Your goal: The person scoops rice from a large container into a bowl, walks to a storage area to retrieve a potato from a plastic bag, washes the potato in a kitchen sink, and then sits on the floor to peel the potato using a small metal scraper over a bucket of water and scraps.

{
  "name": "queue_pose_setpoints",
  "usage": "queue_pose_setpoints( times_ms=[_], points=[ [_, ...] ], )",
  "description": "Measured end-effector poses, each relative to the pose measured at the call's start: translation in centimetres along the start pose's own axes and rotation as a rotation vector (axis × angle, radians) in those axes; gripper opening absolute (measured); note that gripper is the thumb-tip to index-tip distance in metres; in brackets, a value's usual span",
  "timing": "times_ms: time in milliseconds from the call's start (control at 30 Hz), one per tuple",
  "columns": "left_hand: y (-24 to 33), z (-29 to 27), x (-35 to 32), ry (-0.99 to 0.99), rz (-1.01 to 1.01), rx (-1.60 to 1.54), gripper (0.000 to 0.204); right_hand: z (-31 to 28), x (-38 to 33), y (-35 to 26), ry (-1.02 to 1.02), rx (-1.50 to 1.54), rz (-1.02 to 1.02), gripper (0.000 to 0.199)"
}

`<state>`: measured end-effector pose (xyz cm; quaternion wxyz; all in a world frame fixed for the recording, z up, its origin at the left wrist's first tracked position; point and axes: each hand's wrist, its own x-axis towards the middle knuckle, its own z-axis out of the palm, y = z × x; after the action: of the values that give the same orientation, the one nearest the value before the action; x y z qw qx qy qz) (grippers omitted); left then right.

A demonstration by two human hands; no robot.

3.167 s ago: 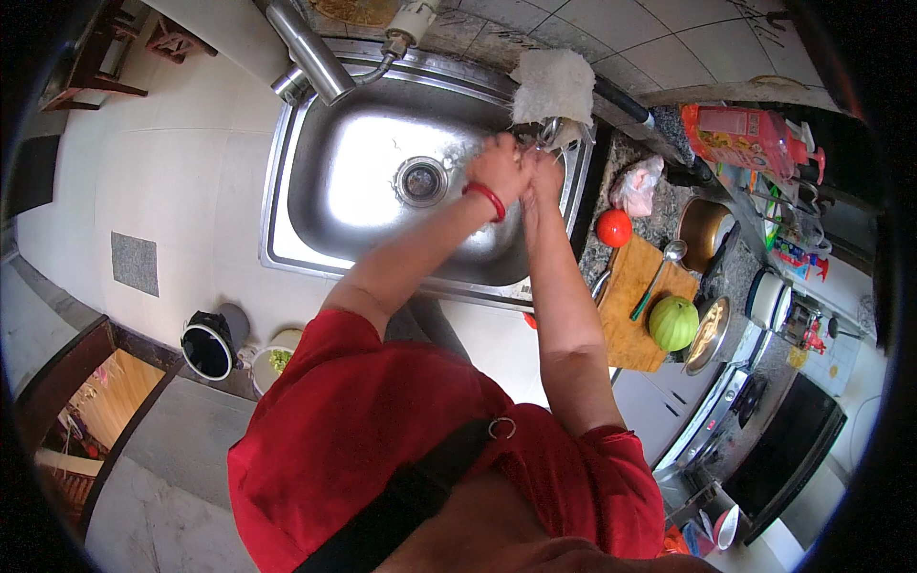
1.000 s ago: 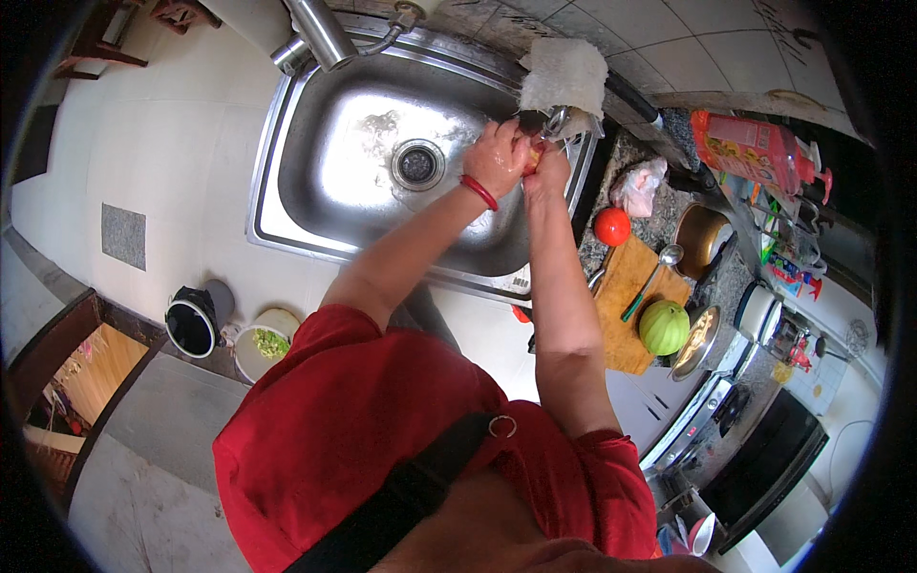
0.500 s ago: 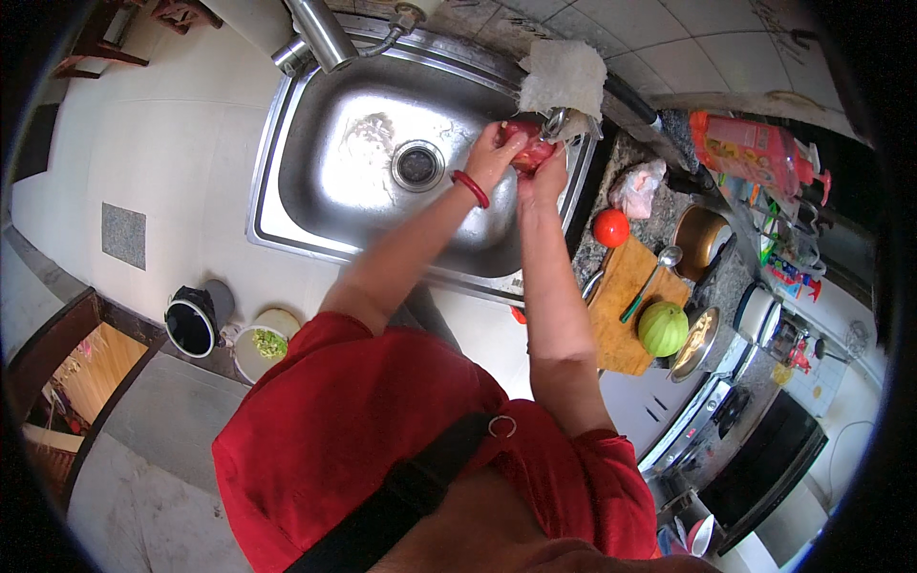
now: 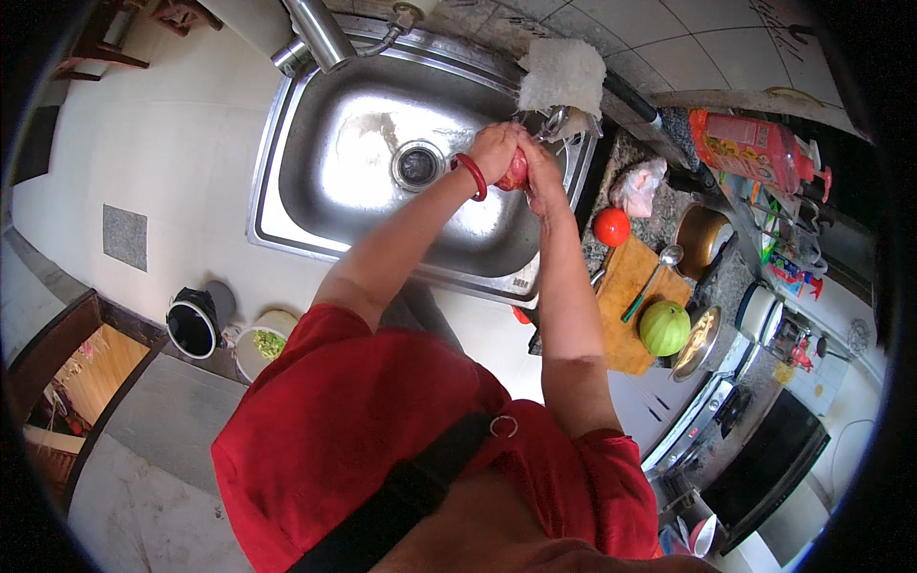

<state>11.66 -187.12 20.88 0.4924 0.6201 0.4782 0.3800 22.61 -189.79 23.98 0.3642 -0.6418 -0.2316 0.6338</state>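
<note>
Glossy, rounded red piece (image 4: 515, 174) held over smooth steel sink (image 4: 330, 191), near metal tap (image 4: 552, 124). Left hand (image 4: 493, 153) and right hand (image 4: 545, 179): fingers curled around it. Rightward, speckled stone tabletop (image 4: 656, 226) bears flat wooden board (image 4: 617, 279), ribbed green squash (image 4: 665, 328).

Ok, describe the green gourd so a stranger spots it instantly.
Right of the steel sink lies a wooden board. On its right edge, beside a metal bowl, sits the gourd. Green ribbed skin distinguishes it from the smooth red tomato.
</note>
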Motion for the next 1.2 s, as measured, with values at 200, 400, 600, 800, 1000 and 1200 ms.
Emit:
queue_pose_setpoints(
  times_ms=[200, 400, 600, 800, 1000, 1200],
  points=[
    [-2.0, 0.6, 1.0, -0.102, -0.225, -0.005, 0.039, 0.3, 0.2, 0.7, -0.092, 0.172, -0.211, 0.042],
    [-1.9, 1.7, -1.1, 0.149, -0.419, -0.427, 0.053, 1.7, 1.0, 1.6, 0.270, 0.271, -0.388, 0.025],
    [-1.9, 2.5, -3.6, 0.303, -0.598, -0.647, 0.035, 2.1, 1.7, 2.8, 0.489, -0.033, -0.348, 0.015],
    [-4.3, -1.1, -1.6, -0.727, -0.930, -1.384, 0.036, 0.4, 1.4, -1.2, -0.151, -0.109, -0.204, 0.027],
    [-0.8, 0.1, -2.2, -0.022, -0.793, -0.708, 0.040, 1.1, 1.5, -0.2, 0.163, 0.184, -0.111, 0.028],
    [-5.2, 3.1, -2.2, 0.278, -0.558, -0.468, 0.031, 0.2, 4.5, 2.8, 0.426, -0.300, -0.191, 0.017]
  ],
)
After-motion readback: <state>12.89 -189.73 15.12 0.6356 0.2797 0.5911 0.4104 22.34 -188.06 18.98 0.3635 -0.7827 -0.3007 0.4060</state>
